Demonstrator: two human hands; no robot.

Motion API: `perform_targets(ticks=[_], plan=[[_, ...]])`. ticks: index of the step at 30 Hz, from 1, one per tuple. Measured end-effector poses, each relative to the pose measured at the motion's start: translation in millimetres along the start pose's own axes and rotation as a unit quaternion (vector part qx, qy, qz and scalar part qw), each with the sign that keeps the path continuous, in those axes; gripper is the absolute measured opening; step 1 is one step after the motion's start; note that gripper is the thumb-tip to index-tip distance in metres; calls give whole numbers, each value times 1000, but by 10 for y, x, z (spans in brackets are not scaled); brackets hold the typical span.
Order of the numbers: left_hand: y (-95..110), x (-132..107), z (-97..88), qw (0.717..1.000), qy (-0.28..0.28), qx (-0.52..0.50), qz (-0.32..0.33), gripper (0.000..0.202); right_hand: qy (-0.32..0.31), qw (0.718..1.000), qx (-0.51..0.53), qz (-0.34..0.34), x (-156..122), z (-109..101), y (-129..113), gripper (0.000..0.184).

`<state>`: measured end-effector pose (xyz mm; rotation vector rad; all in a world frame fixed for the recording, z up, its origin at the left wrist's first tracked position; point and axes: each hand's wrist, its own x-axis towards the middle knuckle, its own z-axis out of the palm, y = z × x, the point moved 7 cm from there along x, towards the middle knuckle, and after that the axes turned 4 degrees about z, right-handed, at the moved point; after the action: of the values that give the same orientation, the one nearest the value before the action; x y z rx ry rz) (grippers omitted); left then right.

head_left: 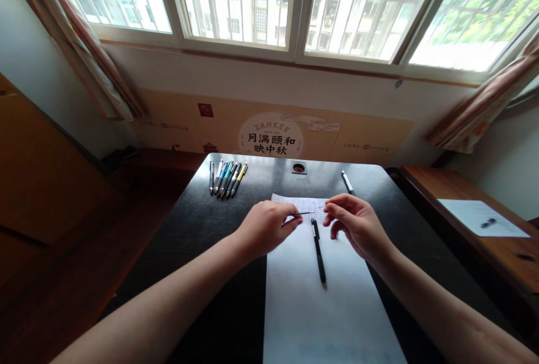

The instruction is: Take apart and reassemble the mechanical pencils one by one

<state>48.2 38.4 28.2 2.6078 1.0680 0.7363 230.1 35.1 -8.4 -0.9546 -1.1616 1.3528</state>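
My left hand (266, 226) is closed in a pinch on a thin pen refill (304, 213) that points to the right. My right hand (352, 221) hovers just right of the refill's tip, thumb and forefinger pressed together; whether they hold something small I cannot make out. Both hands are above a white sheet of paper (324, 308) on the black table (202, 240). A black pen (318, 250) lies on the paper just below the hands, tip toward me.
Several pens in mixed colours (227, 177) lie in a row at the table's far left. One more pen (347, 182) lies at the far right, near a round cable hole (298, 168). A wooden side desk (484, 229) with a paper stands to the right.
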Motion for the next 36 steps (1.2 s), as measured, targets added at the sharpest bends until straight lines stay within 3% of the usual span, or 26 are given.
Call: perform_targets(ticks=[23,30,36], plan=[[-17,-6,76,999,-37,10,-7,18,-55,997,6,-55,-60,118,-51,10],[-19,-15,102,998,-55,2,-26,17,-52,993,-57,-94,-100,171,-101,10],[126,-41,46,999,-40,-26,-12,19,-49,986,-103,-122,-123,204,-128,13]])
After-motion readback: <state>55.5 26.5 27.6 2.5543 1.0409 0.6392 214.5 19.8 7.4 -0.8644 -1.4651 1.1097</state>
